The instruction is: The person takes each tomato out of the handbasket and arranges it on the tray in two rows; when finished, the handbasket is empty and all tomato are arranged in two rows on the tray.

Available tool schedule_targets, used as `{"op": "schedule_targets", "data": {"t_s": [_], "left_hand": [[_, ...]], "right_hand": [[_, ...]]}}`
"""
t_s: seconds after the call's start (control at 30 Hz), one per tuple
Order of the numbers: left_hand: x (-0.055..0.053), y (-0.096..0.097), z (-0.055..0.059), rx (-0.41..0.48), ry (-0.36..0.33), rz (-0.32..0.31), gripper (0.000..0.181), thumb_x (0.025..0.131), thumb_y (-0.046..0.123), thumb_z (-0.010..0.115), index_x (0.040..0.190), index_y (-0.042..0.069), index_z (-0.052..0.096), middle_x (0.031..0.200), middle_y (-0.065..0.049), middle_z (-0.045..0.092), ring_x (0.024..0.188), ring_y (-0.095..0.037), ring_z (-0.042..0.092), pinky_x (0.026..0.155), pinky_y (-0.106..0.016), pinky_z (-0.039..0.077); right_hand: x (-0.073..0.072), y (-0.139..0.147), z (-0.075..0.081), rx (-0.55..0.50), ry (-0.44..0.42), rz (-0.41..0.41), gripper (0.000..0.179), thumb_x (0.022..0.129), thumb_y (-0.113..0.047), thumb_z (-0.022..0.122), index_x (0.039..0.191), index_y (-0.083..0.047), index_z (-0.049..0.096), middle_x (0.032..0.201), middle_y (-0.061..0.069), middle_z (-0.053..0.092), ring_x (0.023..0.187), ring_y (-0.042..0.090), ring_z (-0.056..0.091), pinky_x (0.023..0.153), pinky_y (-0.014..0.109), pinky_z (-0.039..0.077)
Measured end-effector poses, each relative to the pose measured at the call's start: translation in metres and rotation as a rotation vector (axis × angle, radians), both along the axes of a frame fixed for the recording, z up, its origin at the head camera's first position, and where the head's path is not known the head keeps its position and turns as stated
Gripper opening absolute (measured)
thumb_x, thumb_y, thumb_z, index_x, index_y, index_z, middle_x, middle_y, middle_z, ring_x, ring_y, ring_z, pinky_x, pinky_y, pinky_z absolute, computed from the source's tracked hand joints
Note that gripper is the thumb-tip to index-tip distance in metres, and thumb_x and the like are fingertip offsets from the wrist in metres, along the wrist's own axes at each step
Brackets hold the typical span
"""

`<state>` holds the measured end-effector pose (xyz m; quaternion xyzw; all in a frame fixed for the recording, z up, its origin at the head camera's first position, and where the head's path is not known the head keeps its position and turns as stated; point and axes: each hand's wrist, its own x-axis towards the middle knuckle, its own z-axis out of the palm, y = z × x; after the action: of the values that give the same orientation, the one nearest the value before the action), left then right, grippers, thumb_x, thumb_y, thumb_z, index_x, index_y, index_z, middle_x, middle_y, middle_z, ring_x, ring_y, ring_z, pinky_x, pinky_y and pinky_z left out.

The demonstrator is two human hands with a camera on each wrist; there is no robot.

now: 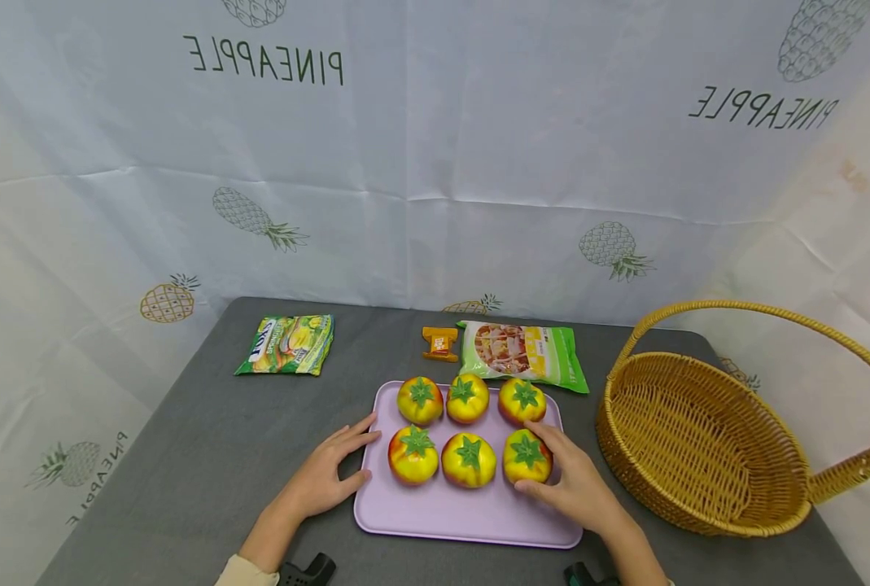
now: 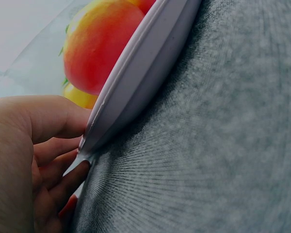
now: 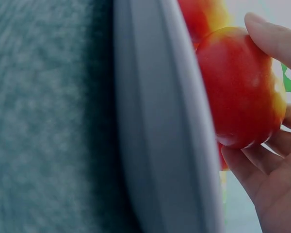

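Note:
A lilac tray (image 1: pixel 471 519) bears several yellow-red persimmons with green leafy tops, in two rows of three. My right hand (image 1: pixel 583 488) grips the front right persimmon (image 1: pixel 526 457), thumb on its near side and fingers round its far side. In the right wrist view this persimmon (image 3: pixel 240 92) shows red between thumb and fingers, close by the tray's wall (image 3: pixel 160 107). At the tray's left rim rests my left hand (image 1: pixel 325 472), its fingers spread and fairly straight. The left wrist view shows the thumb touching that rim (image 2: pixel 121 77).
To the right stands a wicker basket (image 1: pixel 687 439) with a tall arched handle. Behind the tray lie a green snack bag (image 1: pixel 526 354) and a small orange packet (image 1: pixel 439 343). A green-yellow packet (image 1: pixel 288 345) is at the back left of the grey table (image 1: pixel 207 456).

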<state>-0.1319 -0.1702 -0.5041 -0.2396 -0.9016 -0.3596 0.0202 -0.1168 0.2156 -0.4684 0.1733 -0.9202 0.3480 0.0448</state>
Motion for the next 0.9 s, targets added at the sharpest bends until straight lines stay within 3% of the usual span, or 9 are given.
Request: {"op": "schedule_targets", "data": {"t_s": [0.9], "left_hand": [[0.0000, -0.0004, 0.0005, -0.009, -0.007, 0.004, 0.050, 0.081, 0.019, 0.065, 0.131, 0.014, 0.059, 0.149, -0.001, 0.041, 0.133, -0.027, 0.045, 0.109, -0.055, 0.031]], "right_hand": [[0.0005, -0.0007, -0.0026, 0.014, -0.033, 0.026, 0.082, 0.070, -0.038, 0.081, 0.139, -0.011, 0.046, 0.131, 0.003, 0.055, 0.112, 0.014, 0.055, 0.092, 0.045, 0.049]]}}
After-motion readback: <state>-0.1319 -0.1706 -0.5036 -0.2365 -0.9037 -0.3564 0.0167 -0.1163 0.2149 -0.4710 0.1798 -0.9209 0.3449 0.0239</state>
